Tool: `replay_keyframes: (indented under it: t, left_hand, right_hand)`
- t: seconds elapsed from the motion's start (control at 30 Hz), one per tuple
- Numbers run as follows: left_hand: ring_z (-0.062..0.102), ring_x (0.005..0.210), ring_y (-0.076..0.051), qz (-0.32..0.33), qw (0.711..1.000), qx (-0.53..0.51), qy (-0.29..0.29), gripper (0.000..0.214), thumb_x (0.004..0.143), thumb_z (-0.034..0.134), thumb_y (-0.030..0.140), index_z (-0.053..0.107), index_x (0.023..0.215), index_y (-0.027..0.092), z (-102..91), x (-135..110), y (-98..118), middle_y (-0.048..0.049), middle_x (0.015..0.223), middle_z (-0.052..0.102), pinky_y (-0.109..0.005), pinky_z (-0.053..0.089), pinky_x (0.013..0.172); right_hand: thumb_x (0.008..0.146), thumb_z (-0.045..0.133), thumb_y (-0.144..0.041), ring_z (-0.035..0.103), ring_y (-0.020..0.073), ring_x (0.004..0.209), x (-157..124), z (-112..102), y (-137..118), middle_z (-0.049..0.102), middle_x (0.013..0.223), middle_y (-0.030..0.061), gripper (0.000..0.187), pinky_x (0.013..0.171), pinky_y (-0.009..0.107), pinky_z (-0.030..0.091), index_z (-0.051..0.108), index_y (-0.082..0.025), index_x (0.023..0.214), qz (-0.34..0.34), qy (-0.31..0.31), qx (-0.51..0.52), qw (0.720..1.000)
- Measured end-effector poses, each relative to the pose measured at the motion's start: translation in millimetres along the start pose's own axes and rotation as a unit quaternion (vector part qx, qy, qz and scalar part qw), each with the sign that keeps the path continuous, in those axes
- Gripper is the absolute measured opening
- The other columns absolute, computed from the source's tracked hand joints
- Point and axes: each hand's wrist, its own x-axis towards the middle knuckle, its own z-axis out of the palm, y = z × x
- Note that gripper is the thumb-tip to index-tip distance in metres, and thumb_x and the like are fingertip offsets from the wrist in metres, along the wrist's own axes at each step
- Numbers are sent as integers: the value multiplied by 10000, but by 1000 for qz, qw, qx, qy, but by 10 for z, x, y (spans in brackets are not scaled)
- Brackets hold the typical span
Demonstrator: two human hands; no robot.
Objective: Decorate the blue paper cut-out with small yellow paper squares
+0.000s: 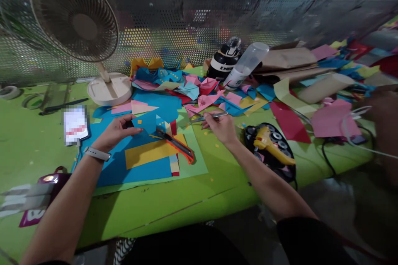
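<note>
My left hand (124,130), with a watch on the wrist, pinches a small blue paper piece (147,125) that bears tiny yellow squares. Silver tweezers (213,116) are gripped in my right hand (219,126), their tips pointing left, apart from the blue piece. Just below the blue piece lies an orange and black utility knife (178,147). It rests across a yellow paper strip (144,154) on top of stacked blue, red, cream and green sheets. Small yellow scraps dot the table near my right hand.
A fan (108,89) and a phone (75,124) stand at the left. Behind the hands lie heaped paper scraps (199,91), a black bottle (222,64) and a clear bottle (248,64). A yellow glue gun (272,147) sits on a black tray. Another person's arm (385,124) shows at far right.
</note>
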Motion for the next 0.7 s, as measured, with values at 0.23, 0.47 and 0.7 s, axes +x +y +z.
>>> replay_keyframes:
  t: [0.23,0.47,0.7]
  left_hand:
    - [585,604,-105,-8,1000,-21,-5,425,531,892,314,614,821,176,10,101,-260,48,692,580,-230,469,573]
    - [622,651,-137,-18,1000,-22,-12,435,556,882,352,616,847,168,-1,94,-253,28,708,607,-251,482,600]
    - [634,666,-143,-19,1000,-23,-10,432,562,881,341,605,845,167,10,87,-250,16,746,625,-249,481,589]
  right_hand:
    - [782,615,-623,677,228,496,41,45,137,693,595,55,437,436,305,514,650,-188,759,-9,-5,31,999]
    - [882,548,-542,671,190,491,-34,73,158,698,631,34,374,421,268,503,663,-189,834,-109,-27,-21,993]
    - [894,571,-414,685,183,628,-131,113,174,741,801,62,249,627,304,545,711,-209,873,-197,-26,-88,976]
